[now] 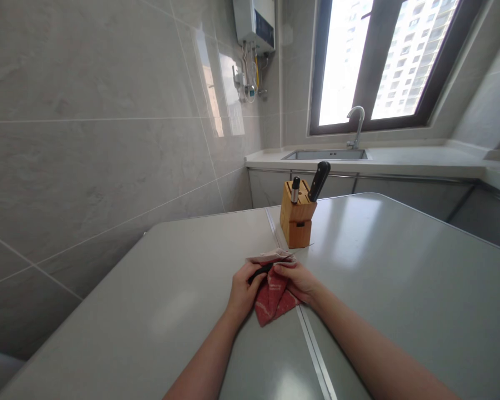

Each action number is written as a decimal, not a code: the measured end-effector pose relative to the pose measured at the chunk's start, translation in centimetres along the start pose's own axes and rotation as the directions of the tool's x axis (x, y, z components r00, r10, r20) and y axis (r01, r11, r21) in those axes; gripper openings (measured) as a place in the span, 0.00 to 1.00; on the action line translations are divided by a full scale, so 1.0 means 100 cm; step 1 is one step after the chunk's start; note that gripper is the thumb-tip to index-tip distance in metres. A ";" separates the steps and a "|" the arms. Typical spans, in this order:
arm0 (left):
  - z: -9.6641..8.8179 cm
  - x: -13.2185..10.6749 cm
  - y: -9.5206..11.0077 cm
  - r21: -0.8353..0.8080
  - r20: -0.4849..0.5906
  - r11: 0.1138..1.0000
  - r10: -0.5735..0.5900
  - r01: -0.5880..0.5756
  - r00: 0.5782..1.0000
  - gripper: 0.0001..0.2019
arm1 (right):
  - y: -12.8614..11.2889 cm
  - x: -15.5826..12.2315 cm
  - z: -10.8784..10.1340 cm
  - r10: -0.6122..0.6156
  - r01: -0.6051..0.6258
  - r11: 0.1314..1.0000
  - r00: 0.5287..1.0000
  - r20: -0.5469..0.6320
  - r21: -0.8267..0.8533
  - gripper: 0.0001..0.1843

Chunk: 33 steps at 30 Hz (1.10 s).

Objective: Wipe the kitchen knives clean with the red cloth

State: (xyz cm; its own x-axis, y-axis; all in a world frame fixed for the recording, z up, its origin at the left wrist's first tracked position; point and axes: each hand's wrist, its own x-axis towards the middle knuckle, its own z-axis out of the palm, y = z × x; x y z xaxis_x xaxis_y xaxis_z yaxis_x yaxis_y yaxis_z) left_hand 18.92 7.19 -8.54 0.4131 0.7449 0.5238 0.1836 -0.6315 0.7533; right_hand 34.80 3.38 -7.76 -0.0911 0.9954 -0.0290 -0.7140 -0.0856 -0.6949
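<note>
The tiled wall (87, 139) fills the left side, running to the far corner under the window (383, 61). Below it a grey worktop (400, 278) spreads across the lower part of the view, split by a metal seam (312, 350) that runs from near edge to far edge. Behind its far edge a pale counter carries a sink (327, 155) with a curved tap (357, 125). A water heater (255, 22) hangs high on the wall.

Both forearms come in from the near edge and converge over the seam, roughly halfway between that edge and the far one. A wooden knife block (296, 219) stands at the far edge, right on the seam, with two dark-handled tools in its slots. It is near the hands but apart from them.

A red cloth (273, 297) is bunched between the hands, its lower corner resting on the worktop at the seam. The left hand (244, 291) is knuckles-up, with its fingers curled closed around a black handle (261, 272). The right hand (298, 280) lies palm inward, its fingers and thumb pressed together on the cloth's upper fold, just past the handle's end. Whatever extends from the handle is wrapped in the cloth and hidden.
</note>
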 end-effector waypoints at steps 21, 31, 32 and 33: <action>0.000 0.000 -0.001 -0.044 -0.040 0.997 -0.064 0.062 0.997 0.10 | 0.002 0.003 -0.002 -0.071 0.071 0.997 0.997 0.010 0.021 0.18; -0.001 -0.001 -0.002 -0.053 -0.047 0.991 -0.124 0.121 0.991 0.12 | 0.003 0.003 -0.004 -0.061 0.061 0.998 0.997 0.051 0.011 0.18; 0.000 -0.001 -0.002 -0.055 -0.035 0.991 -0.126 0.124 0.991 0.12 | 0.004 0.004 -0.005 -0.059 0.059 0.998 0.996 0.062 0.004 0.18; 0.000 -0.001 -0.001 -0.059 -0.020 0.990 -0.127 0.126 0.992 0.13 | 0.004 0.004 -0.006 -0.056 0.057 0.998 0.996 0.073 -0.003 0.19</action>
State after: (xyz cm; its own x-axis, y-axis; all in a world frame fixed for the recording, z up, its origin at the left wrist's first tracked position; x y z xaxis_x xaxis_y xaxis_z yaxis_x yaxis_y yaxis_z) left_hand 18.85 7.23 -8.66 0.3683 0.8233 0.4319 0.1813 -0.5192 0.8352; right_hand 34.89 3.75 -8.51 -0.1011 0.9929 0.0628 -0.7161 -0.0288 -0.6974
